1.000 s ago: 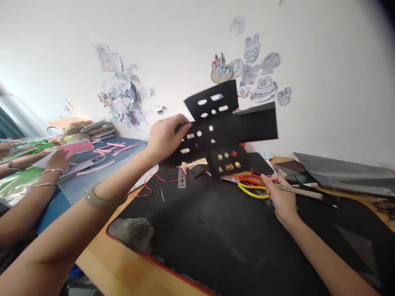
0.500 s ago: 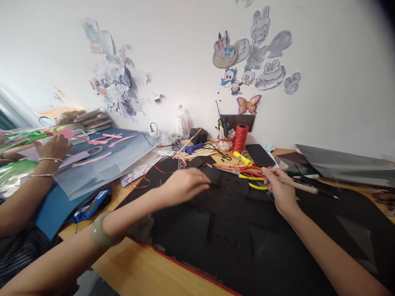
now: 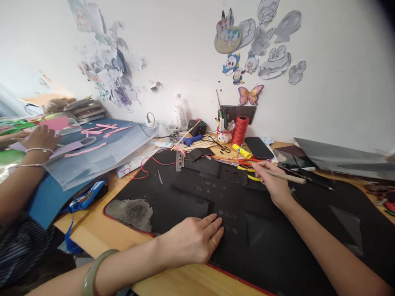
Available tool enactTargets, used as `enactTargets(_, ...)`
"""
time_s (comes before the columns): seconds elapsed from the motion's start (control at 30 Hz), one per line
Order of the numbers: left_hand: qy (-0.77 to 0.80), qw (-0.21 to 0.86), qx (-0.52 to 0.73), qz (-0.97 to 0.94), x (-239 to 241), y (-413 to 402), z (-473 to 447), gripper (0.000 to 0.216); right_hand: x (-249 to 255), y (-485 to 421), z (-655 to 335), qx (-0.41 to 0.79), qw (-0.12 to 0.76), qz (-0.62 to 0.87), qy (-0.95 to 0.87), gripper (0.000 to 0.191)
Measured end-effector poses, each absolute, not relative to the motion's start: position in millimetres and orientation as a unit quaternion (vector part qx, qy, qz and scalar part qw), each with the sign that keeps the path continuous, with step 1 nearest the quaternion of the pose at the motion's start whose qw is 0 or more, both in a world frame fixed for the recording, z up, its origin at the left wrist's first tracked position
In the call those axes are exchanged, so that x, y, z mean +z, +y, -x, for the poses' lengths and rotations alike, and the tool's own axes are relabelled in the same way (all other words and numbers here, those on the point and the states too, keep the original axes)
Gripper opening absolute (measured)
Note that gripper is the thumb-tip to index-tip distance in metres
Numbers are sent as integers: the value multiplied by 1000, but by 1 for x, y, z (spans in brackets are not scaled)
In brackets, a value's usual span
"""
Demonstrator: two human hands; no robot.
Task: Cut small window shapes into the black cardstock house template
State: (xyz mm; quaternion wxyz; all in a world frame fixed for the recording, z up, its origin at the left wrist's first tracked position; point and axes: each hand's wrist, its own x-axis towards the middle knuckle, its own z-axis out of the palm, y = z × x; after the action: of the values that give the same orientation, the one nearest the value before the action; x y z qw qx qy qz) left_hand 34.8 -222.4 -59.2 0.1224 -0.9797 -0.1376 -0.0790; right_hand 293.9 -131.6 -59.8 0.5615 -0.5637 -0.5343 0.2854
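Observation:
My left hand (image 3: 197, 239) lies palm down near the mat's front edge, fingers stretched out over a piece of black card (image 3: 230, 197) with small cut-out openings. Between the fingers and thumb of my right hand (image 3: 274, 185) is a slim beige pen-like tool (image 3: 295, 178); its working tip is hidden, so its exact kind does not show. The card rests on a black mat (image 3: 277, 263) with a red edge. Scissors (image 3: 253, 177) with yellow and red handles lie just beyond my right hand. A clear stencil ruler (image 3: 180, 160) sits behind the card.
Along the wall stand a red thread spool (image 3: 240, 130), a pen cup (image 3: 224, 135), a phone (image 3: 259, 148), a glue stick (image 3: 241, 151) and a blue glue gun (image 3: 193, 140). At left, another person's hand (image 3: 43, 139) is over pink paper strips. A grey worn patch (image 3: 132, 211) marks the mat.
My left hand has come down and toward me, from above the mat onto the black card. My right hand has shifted slightly left with the tool. The view has tilted down.

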Motion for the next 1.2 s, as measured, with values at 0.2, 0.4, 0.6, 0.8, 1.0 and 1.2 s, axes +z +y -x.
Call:
enactTargets(0.2, -80, 89, -120, 986, -56, -208, -24, 30, -57, -132, -294, 300, 514, 568, -568, 29)
enactTargets(0.4, -141, 77, -120, 980, -49, -163, 16, 34, -58, -130, -296, 299, 487, 576, -584, 29)
enactTargets(0.6, -291, 108, -154, 938, -46, -149, 29, 34, -56, -129, -300, 243, 495, 587, -592, 27)
enactTargets(0.8, -273, 115, -210, 931, -33, -202, -7, 24, -52, -132, -300, 174, 528, 610, -564, 35)
enactTargets(1.0, -249, 104, -128, 954, -41, -224, -44, 33, -47, -136, -287, 183, 524, 599, -577, 37)
enactTargets(1.2, -259, 174, -47, 949, -67, -231, -62, 38, -43, -143, -266, 267, 458, 567, -631, 32)
